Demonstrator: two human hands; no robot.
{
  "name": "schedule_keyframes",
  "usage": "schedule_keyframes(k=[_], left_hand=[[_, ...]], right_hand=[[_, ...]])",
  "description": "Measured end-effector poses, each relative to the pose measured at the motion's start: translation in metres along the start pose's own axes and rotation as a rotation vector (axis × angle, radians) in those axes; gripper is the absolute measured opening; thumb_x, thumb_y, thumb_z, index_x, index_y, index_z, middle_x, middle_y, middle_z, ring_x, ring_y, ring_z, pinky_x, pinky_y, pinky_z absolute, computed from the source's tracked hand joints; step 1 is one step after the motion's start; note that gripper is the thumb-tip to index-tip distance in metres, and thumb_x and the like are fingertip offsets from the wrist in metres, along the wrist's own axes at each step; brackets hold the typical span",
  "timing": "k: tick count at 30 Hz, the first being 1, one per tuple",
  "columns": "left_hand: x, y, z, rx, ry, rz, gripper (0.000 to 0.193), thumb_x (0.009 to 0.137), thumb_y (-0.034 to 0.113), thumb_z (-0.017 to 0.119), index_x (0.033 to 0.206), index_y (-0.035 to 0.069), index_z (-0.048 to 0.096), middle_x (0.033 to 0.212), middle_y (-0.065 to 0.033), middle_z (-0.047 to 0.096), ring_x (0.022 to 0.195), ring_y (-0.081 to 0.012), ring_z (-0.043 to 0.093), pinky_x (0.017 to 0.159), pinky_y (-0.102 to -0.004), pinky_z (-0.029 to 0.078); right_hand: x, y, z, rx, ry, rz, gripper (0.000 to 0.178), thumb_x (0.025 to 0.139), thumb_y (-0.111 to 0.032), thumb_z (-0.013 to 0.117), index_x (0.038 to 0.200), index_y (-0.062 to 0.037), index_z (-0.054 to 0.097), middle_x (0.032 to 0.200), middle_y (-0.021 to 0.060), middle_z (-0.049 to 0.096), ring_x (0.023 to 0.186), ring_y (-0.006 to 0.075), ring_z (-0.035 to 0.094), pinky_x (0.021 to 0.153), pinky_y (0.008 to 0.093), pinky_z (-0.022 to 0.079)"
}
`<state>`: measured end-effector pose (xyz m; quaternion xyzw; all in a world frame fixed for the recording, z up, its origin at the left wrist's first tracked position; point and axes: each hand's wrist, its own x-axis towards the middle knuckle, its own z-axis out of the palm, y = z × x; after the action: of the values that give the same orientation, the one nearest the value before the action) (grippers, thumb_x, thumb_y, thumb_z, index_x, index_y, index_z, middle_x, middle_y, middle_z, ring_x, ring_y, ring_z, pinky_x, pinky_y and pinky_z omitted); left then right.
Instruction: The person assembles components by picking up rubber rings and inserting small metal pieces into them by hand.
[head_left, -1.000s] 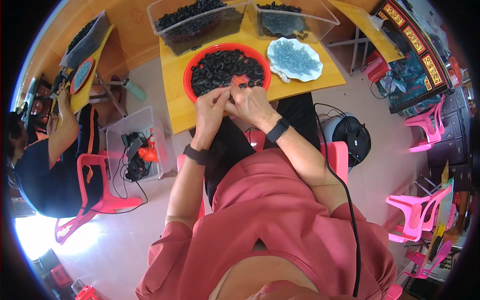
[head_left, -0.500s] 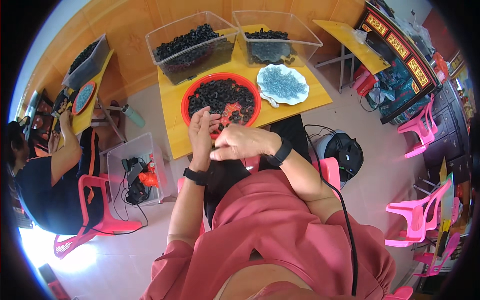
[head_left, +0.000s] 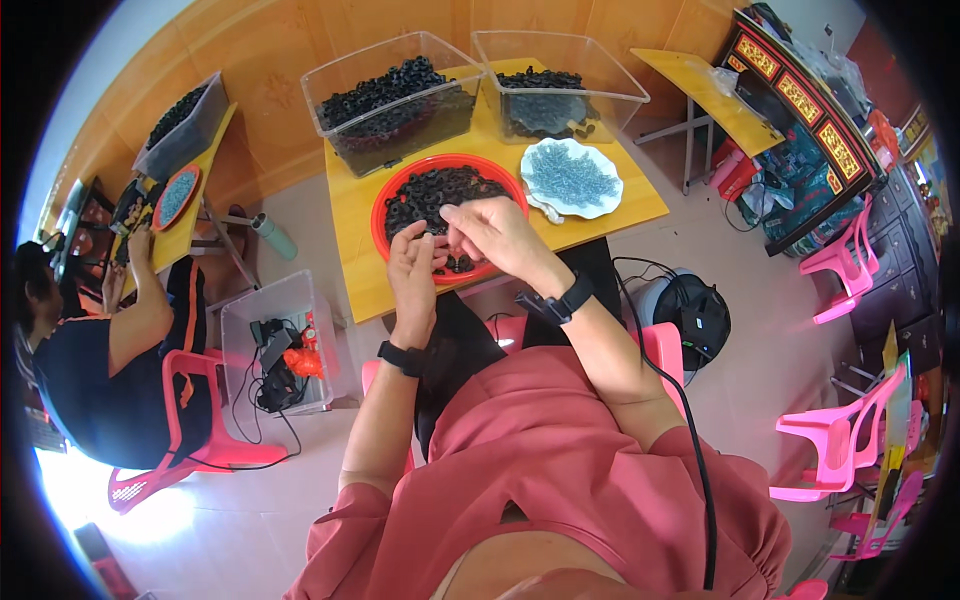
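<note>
Over the near side of a red round tray (head_left: 378,222) of small black ring-like parts (head_left: 440,190), my two hands are close together. My left hand (head_left: 412,280) is palm up with its fingers curled in; whatever they hold is too small to make out. My right hand (head_left: 503,235) is palm down, thumb and fingers drawn together beside the left fingertips, and what lies in that pinch is hidden. Right of the tray, a white scalloped plate (head_left: 612,205) carries a heap of small pale-blue pieces (head_left: 568,172).
Two clear bins (head_left: 385,125) (head_left: 600,110) of black parts stand at the back of the yellow table (head_left: 350,265). Left on the floor is a clear box (head_left: 235,335) with cables. A co-worker (head_left: 100,375) sits farther left. A black cable (head_left: 695,450) runs down my right side.
Both hands have moved up and farther over the red tray. My right hand has lifted off the left wrist area, and its fingers now meet near the left fingertips.
</note>
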<state>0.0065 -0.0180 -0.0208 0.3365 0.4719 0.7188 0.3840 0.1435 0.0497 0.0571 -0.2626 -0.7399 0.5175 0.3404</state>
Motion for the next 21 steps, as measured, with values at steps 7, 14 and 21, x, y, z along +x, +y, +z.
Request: schedule_keyframes(k=[7,14,21], left_hand=[[-0.015,0.023,0.02,0.059,0.071,0.199,0.015,0.103,0.017,0.051,0.1,0.003,0.055,0.084,-0.0047,0.063,0.071,-0.0092,0.057,0.067,-0.0227,0.047],[-0.066,0.09,0.055,-0.181,-0.167,0.317,0.024,0.105,0.016,0.042,0.087,0.003,0.053,0.083,-0.0066,0.06,0.071,-0.011,0.055,0.066,-0.0247,0.045],[-0.101,0.17,0.074,-0.701,-0.809,-0.15,0.056,0.101,0.034,0.049,0.143,0.0,0.034,0.137,-0.0227,0.048,0.12,-0.032,0.056,0.102,-0.0479,0.042]], right_hand=[[-0.002,0.012,-0.006,-0.148,0.145,-0.06,0.046,0.098,-0.032,0.059,0.065,0.0001,0.06,0.051,0.0016,0.053,0.047,0.0074,0.048,0.046,0.0262,0.037],[-0.011,0.042,-0.014,-0.146,0.237,-0.068,0.034,0.095,-0.026,0.063,0.076,0.0021,0.062,0.059,0.0085,0.059,0.053,0.0111,0.054,0.05,0.0298,0.04],[-0.021,0.032,-0.016,0.071,0.121,0.113,0.043,0.099,-0.034,0.058,0.073,-0.0003,0.065,0.063,0.0014,0.059,0.06,0.0074,0.051,0.054,0.0253,0.041]])
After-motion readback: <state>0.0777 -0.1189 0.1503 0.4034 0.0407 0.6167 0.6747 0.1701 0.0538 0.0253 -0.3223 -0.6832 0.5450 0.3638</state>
